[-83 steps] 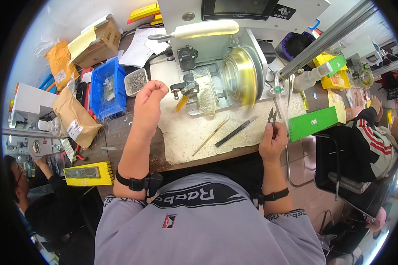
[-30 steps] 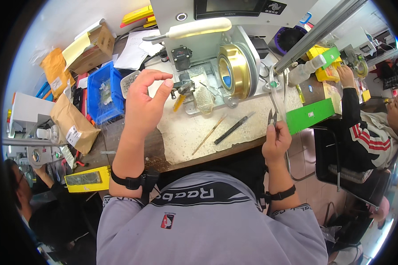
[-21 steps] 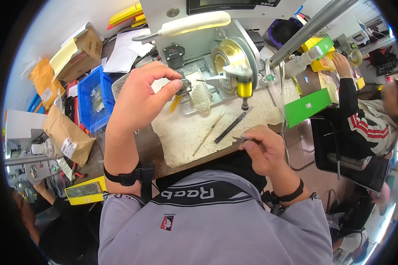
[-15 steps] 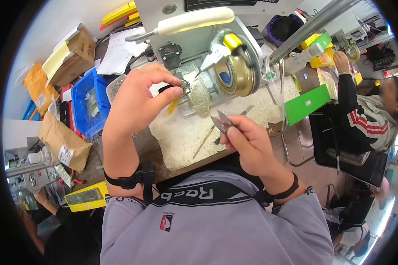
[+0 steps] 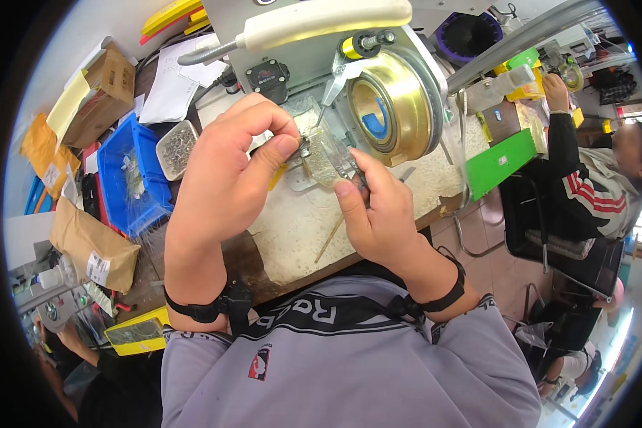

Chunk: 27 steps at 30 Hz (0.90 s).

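At the small machine, my left hand (image 5: 246, 160) has its thumb and forefinger closed in a pinch beside a small metal fitting (image 5: 305, 148). What the pinch holds, if anything, is hidden. My right hand (image 5: 381, 210) is closed on a small grey two-bladed metal tool (image 5: 357, 173), its blades close to the clear plastic guard (image 5: 328, 158) and partly covered by my fingers. Just beyond my hands, a large gold-coloured spool (image 5: 406, 107) stands on the machine. A white-sleeved lever (image 5: 324, 25) crosses above it.
Left of my arm are a blue bin (image 5: 107, 167), a tray of small metal parts (image 5: 177, 150) and a brown paper package (image 5: 85, 239). A thin stick (image 5: 328, 242) lies on the worn work mat (image 5: 285, 242). A green board (image 5: 501, 164) and a seated co-worker (image 5: 599, 185) are at right.
My right hand has moved left and up, bringing the two-bladed tool to the machine beside my left hand. My left hand keeps its pinch. The view has shifted slightly.
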Motion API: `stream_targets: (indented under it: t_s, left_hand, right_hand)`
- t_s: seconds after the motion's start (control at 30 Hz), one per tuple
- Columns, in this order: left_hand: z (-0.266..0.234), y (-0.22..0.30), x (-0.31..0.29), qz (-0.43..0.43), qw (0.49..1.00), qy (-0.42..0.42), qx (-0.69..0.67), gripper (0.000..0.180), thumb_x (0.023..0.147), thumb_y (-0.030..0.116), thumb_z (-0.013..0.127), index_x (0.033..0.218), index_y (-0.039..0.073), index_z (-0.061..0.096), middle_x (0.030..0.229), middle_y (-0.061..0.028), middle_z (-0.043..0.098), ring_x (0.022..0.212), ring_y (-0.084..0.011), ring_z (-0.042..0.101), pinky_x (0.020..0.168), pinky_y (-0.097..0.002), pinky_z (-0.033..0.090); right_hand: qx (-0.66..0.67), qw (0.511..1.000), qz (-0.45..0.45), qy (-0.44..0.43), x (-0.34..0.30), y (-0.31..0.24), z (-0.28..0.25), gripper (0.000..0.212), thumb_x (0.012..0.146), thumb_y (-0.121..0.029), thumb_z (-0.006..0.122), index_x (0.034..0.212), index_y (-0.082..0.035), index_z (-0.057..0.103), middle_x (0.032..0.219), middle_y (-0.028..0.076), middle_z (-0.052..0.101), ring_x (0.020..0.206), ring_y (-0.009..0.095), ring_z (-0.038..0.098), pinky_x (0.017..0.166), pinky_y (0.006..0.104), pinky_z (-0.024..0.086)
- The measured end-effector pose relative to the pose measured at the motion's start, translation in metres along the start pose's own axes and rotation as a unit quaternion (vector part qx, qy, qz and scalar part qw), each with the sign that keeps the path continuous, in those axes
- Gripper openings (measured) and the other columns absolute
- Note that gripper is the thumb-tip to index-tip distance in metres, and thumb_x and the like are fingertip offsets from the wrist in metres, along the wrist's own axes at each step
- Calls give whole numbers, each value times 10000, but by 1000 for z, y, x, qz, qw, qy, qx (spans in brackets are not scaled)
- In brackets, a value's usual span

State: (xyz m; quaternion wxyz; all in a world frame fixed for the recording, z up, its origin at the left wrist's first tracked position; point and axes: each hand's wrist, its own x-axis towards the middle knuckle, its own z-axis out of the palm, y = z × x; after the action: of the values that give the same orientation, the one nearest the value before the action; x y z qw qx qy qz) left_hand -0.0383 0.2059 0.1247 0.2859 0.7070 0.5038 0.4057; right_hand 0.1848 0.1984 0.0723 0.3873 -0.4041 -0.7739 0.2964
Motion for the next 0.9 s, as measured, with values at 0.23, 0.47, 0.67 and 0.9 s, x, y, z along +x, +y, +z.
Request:
stream_targets:
  t_s: [0.23, 0.47, 0.67, 0.9]
  left_hand:
    - [1, 0, 1, -42, 996, -13, -76, 79, 947, 51, 677, 919, 7, 619, 832, -9, 563, 817, -113, 522, 735, -258, 419]
    - [-4, -2, 2, -7, 999, -41, -3, 69, 858, -13, 707, 868, 15, 646, 818, -45, 586, 815, -182, 543, 758, -310, 423]
    - [-3, -3, 4, 12, 999, -46, 13, 79, 838, -18, 715, 862, 22, 651, 808, -42, 592, 818, -195, 550, 760, -318, 424]
    - [-4, -7, 3, 2, 999, -52, -10, 68, 850, -12, 710, 861, 21, 652, 807, -39, 589, 811, -182, 538, 742, -305, 418]
  right_hand:
    - [-47, 997, -55, 22, 6, 9, 12, 437, 925, -102, 716, 1301, 67, 571, 874, 172, 660, 667, 312, 651, 575, 395, 521]
    - [-78, 989, -103, 71, 10, 16, 16, 425, 913, -80, 726, 1285, 64, 578, 855, 163, 637, 652, 318, 634, 565, 388, 520]
    - [-95, 983, -142, 66, 11, 20, 15, 369, 900, -27, 721, 1234, 67, 595, 817, 144, 606, 615, 299, 605, 530, 379, 490]
    - [-99, 977, -171, 80, 13, 23, 14, 339, 896, -19, 724, 1202, 68, 607, 798, 128, 595, 605, 274, 590, 522, 369, 482]
